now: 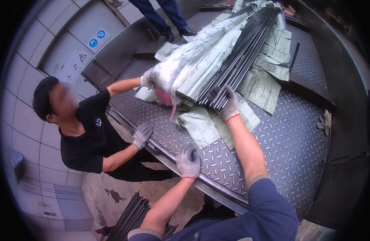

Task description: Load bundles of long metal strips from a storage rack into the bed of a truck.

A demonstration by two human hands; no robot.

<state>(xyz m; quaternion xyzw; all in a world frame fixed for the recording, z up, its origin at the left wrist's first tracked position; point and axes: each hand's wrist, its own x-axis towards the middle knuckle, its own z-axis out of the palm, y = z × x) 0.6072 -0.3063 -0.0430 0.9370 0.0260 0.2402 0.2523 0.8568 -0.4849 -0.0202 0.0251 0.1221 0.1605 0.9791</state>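
My right hand (229, 103), in a grey-and-white work glove with a red cuff, is closed around the near ends of a few thin black metal rods (220, 99). They belong to a long bundle of rods (249, 44) running away to the far end of the metal bed. My left hand (188, 161), gloved the same way, rests at the bed's near edge, its fingers curled over the metal bar (211, 182) there. Beside the rods, to the left, lie bundles wrapped in whitish woven plastic (201, 60). Flattened woven sheets (201, 128) stick out beneath the rod ends.
A co-worker (88, 128) at the left has one gloved hand on the wrapped bundle, the other on the edge bar. Another person's legs (161, 16) stand at the far side. More black rods (130, 217) are below the bed. A glove (324, 122) lies at the right wall.
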